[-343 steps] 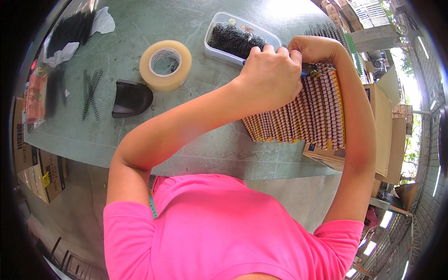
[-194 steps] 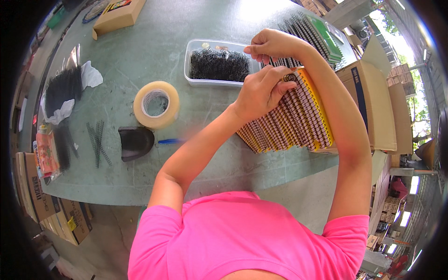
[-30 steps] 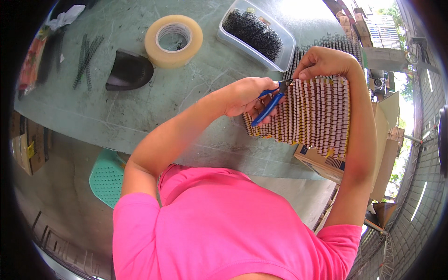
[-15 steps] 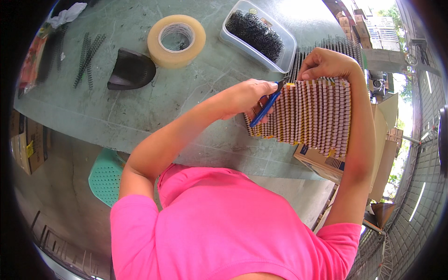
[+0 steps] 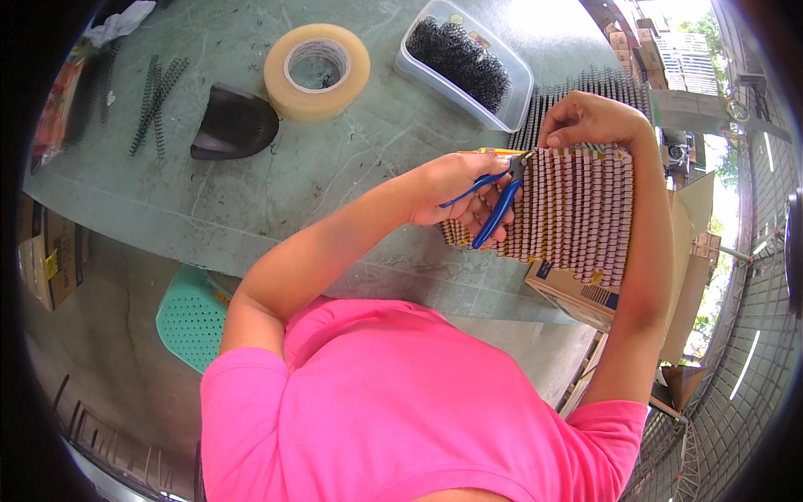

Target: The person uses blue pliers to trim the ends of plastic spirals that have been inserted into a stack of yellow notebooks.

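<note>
My left hand point(image 5: 458, 186) is closed around blue-handled cutting pliers point(image 5: 500, 216), whose handles are spread. Their dark jaws reach the far edge of a row of spiral-bound notebooks point(image 5: 577, 213), packed with their white coils facing up. My right hand point(image 5: 592, 119) bends over that same edge, just right of the jaws. Its thumb and fingers are pinched together at the coil ends; what lies between them is hidden. Beyond the left hand's knuckles, a yellow-orange edge point(image 5: 493, 151) shows. Black coils point(image 5: 585, 90) lie in rows behind the notebooks.
A clear plastic box point(image 5: 517, 100) of black coil bits stands behind my hands. A wide tape roll point(image 5: 351, 79), a black curved piece point(image 5: 232, 125) and loose black coils point(image 5: 155, 105) lie left on the green table. Below are a cardboard box point(image 5: 569, 294) and a green stool point(image 5: 191, 322).
The pliers have moved slightly right along the notebooks' edge, and their handles have spread wider. My left fingers have loosened around them. My right hand stays nearly in place.
</note>
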The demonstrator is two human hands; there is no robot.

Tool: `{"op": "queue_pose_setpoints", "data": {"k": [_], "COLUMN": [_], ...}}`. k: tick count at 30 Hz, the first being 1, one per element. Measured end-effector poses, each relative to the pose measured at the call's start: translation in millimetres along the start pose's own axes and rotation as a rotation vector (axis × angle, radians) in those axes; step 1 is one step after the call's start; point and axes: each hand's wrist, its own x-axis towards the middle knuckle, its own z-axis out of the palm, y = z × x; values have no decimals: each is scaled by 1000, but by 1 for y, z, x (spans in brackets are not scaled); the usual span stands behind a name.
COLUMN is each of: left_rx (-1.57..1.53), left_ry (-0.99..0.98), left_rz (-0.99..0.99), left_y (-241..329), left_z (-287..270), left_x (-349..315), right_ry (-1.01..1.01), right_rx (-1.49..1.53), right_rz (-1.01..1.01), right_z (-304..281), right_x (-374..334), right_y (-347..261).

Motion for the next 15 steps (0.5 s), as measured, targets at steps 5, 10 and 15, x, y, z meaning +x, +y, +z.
{"op": "queue_pose_setpoints", "data": {"k": [5,10,15], "left_rx": [166,275,318], "left_ry": [39,98,74], "left_rz": [-10,15,-1], "left_y": [3,10,17], "left_z": [-4,2,4], "left_x": [2,6,3], "right_ry": [3,-13,-17], "right_rx": [-20,19,31], "right_rz": [-11,-15,8], "right_z": [0,1,5], "right_x": [-4,-7,-10], "right_y": [2,-1,-8]}}
